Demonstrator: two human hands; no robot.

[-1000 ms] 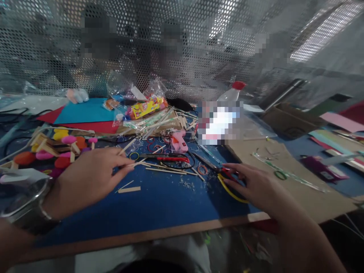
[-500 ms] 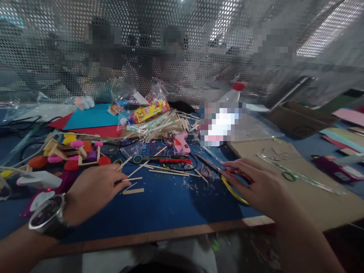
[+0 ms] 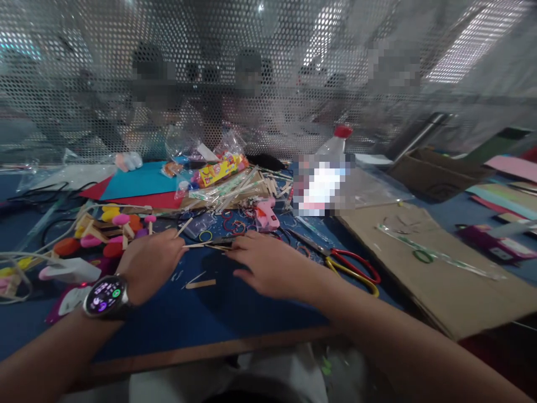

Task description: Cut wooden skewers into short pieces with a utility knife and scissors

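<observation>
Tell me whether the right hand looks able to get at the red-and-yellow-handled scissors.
Probably yes. The scissors lie close beside the right forearm, mostly uncovered, and nothing evident blocks them; the right hand would likely just need to draw sideways.

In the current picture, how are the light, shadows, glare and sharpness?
In the head view, light is dim; a soft shadow falls on the blue tabletop near the right hand; a pixelated patch glares white; the watch screen glows; beyond the perforated sheet, details are indistinct.
</observation>
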